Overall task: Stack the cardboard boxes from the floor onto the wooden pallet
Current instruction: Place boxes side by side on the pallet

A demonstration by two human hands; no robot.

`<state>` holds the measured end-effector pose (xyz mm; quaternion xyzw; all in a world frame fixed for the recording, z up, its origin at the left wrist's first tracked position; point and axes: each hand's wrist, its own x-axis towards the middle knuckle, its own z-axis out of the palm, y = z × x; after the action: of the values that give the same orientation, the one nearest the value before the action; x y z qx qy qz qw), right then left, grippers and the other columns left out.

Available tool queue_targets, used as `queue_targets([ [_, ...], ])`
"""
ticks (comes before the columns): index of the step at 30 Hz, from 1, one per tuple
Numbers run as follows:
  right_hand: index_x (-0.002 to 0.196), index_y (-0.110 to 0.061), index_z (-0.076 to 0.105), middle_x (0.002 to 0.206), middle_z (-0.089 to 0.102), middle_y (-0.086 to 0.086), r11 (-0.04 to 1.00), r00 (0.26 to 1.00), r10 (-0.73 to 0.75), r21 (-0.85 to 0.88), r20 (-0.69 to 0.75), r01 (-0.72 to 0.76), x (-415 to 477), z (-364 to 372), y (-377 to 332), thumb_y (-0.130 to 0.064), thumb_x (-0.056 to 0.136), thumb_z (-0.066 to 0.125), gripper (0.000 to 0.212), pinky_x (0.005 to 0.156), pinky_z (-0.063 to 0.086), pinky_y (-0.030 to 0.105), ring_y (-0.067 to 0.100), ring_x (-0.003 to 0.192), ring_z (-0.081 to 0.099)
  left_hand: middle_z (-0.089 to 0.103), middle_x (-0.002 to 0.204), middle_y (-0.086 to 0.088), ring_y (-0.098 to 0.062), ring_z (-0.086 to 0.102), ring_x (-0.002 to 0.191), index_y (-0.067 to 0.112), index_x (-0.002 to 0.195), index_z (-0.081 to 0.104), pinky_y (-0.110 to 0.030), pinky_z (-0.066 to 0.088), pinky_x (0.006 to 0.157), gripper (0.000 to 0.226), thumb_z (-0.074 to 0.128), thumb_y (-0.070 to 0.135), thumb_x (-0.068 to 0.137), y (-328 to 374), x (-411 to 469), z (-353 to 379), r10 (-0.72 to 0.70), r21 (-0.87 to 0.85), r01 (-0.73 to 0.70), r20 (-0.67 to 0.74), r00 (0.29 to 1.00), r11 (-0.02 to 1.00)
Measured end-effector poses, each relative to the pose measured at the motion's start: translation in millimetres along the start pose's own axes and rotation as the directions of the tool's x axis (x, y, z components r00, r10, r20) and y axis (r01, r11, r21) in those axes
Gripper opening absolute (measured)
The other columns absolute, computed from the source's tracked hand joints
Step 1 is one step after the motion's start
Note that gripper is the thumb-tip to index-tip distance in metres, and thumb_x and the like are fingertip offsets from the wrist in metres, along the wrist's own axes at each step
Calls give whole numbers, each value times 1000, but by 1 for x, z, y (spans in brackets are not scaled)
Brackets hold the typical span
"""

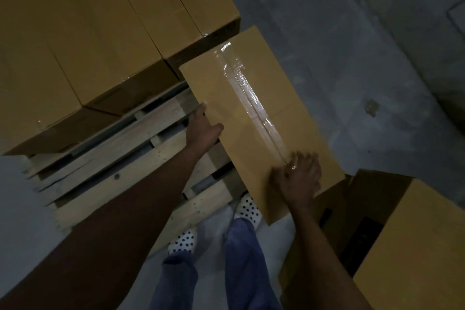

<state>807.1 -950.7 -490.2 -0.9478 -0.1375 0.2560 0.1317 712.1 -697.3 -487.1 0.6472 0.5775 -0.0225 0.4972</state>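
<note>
Carried box [251,113]: long, tan cardboard, clear tape along the top seam. It is held diagonally over the right edge of the wooden pallet [141,148]. The left hand [201,128] grips its long side and the right hand [299,176] lies flat on its near end.
Stacked boxes [88,33]: same cardboard, side by side on the pallet's far part; pale slats bare in front.
Further box [415,246]: on the floor, right.

Boxes [105,33] on pallet [141,148], another box [415,246] right

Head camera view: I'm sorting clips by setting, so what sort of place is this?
Likely a warehouse or storeroom: a wooden pallet on a bare concrete floor, sealed cardboard boxes stacked on it, and the left hand gripping another taped box.
</note>
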Motion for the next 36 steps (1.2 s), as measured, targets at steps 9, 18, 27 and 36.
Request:
queue_targets([
  [9,156,-23,23,161,27,12,998,993,-31,-60,110,37,151,-27,-66,-51,87,63,84,112,20,65,37,147,25,55,136,7,-7,61,102,38,157,23,-20,54,71,86,71,12,90,-13,-32,52,-217,-556,219,71,974,802],
  [18,155,-27,25,157,30,10,1000,987,-16,-4,157,17,136,-23,-93,-46,82,70,87,108,27,60,37,142,30,56,140,0,-23,61,112,43,152,30,-44,56,94,85,74,16,85,4,-38,41,-304,-591,229,-30,952,774],
  [27,152,-30,32,157,31,8,997,983,-40,76,176,27,133,-18,-108,-41,82,72,82,110,29,59,35,142,31,53,134,10,-15,57,109,37,156,28,-19,45,66,84,74,18,88,3,-26,16,-299,-573,246,0,954,782],
  [36,149,-32,36,157,31,6,997,985,-69,49,160,62,133,-12,-118,-44,83,69,75,108,27,59,34,142,30,50,143,8,-21,57,116,41,152,33,-34,55,85,85,78,29,81,-6,-28,10,-307,-550,267,19,951,791],
])
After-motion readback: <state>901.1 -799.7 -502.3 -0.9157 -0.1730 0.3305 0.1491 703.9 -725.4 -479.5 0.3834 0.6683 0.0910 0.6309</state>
